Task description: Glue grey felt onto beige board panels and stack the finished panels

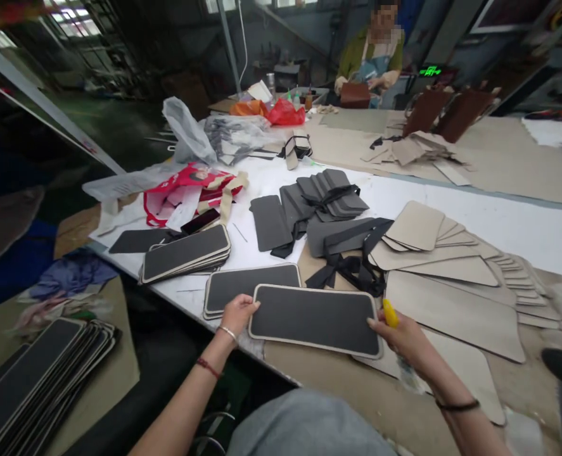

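A flat black panel (315, 322) with a beige rim and rounded corners is held level over the table's front edge. My left hand (237, 315) is closed on its left end, the thumb on top. My right hand (403, 334) pinches the right end and also keeps a yellow-handled tool (389, 313), whose working end is hidden. Just behind the held panel lies a small stack of similar panels (249, 284). A taller stack (185, 252) sits farther left. To the right, beige panels (452, 305) are fanned out in overlapping layers.
Dark grey pieces (268, 221) and black straps (342, 271) lie mid-table. A red bag (166, 197) and plastic bags (188, 136) stand back left. More rimmed panels (28, 386) are piled low at left. Across the table, a person (373, 54) holds a brown item.
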`<act>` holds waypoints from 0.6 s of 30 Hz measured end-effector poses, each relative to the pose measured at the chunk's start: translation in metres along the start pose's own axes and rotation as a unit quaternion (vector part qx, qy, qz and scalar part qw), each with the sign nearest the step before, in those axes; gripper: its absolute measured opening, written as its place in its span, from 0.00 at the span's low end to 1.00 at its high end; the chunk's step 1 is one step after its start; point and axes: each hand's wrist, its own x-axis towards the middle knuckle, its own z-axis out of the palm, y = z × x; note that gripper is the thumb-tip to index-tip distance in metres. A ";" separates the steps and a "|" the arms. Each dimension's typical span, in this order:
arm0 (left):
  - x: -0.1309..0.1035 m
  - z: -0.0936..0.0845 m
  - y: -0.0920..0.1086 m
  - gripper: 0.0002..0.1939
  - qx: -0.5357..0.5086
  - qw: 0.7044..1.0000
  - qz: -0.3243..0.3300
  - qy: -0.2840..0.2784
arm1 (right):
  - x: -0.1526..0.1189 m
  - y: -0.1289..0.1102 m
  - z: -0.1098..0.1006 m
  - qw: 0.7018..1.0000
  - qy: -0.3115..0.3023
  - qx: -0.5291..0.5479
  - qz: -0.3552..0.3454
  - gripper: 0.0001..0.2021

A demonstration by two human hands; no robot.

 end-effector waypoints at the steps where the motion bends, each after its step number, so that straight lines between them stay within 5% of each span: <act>1: 0.012 -0.023 0.004 0.20 0.005 1.000 -0.004 0.019 | 0.013 -0.022 0.020 0.999 -0.017 0.018 -0.022 0.13; 6: 0.057 -0.106 0.022 0.20 0.074 0.994 -0.017 0.083 | 0.055 -0.099 0.092 0.996 -0.039 -0.060 -0.050 0.06; 8: 0.068 -0.121 0.023 0.18 0.136 0.985 -0.008 0.105 | 0.054 -0.107 0.101 0.991 -0.017 -0.120 -0.050 0.03; 10: 0.077 -0.121 0.019 0.16 0.261 0.949 0.084 0.153 | 0.045 -0.104 0.098 0.988 0.005 -0.146 -0.057 0.05; 12: 0.079 -0.104 0.012 0.17 0.285 0.941 0.147 0.105 | 0.031 -0.094 0.085 0.989 0.035 -0.133 -0.053 0.10; 15: 0.058 -0.048 -0.001 0.20 0.283 0.927 0.240 -0.057 | 0.005 -0.070 0.048 0.995 0.097 -0.030 -0.015 0.17; 18: 0.016 0.025 -0.016 0.15 0.280 0.849 0.396 -0.209 | -0.021 -0.037 0.004 0.984 0.161 0.072 -0.005 0.23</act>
